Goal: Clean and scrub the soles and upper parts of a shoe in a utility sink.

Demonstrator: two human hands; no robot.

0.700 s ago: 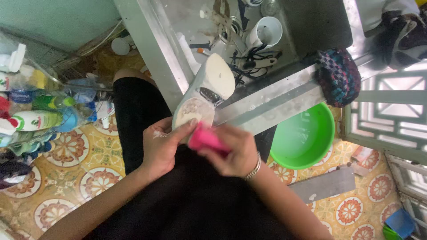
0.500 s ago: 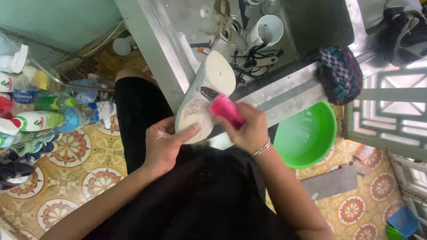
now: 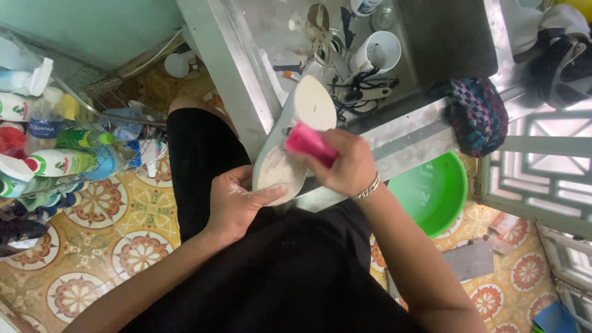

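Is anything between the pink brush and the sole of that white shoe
Nothing visible. The right hand presses the pink brush straight onto the white shoe sole, while the left hand grips the shoe's near end.

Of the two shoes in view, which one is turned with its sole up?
The white shoe in the left hand, pale sole facing up. The black-and-white shoe rests at the top right, upper showing.

Arms were bare, no sleeves. Right hand (image 3: 350, 168) wore thin silver bangle bracelet (image 3: 367, 188) at wrist. Left hand (image 3: 237, 203) carried whitish smears. Black garment (image 3: 277, 277) covered lap.
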